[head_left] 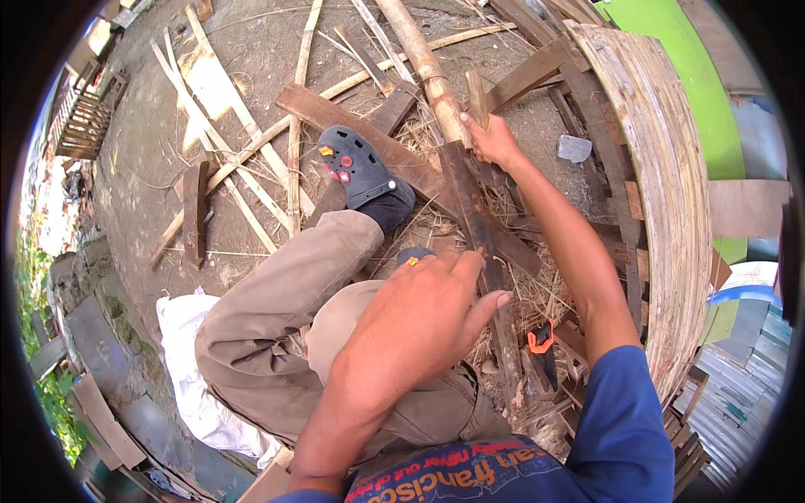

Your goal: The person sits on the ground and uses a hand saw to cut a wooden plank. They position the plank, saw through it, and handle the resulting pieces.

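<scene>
A light wooden stick (477,94) juts out past my right hand (493,141), whose fingers are closed round its lower part. That hand is beside the end of a thick bamboo pole (432,80) and the top of a dark, narrow timber (471,205) that runs back toward me. My left hand (423,306) hovers over my knee, thumb spread away from the fingers and nothing visible in it. Its fingertips come near the timber's edge. A tool with an orange handle (541,337) and dark blade lies to the right of the timber. My clog-shod foot (360,168) rests against a brown plank (323,109).
Split bamboo strips (251,147) lie crossed on the ground at the left. Offcuts and shavings are scattered around the timber. A stack of long boards (662,193) lines the right side, near a clear block (574,149). A white sack (193,360) lies beside my leg.
</scene>
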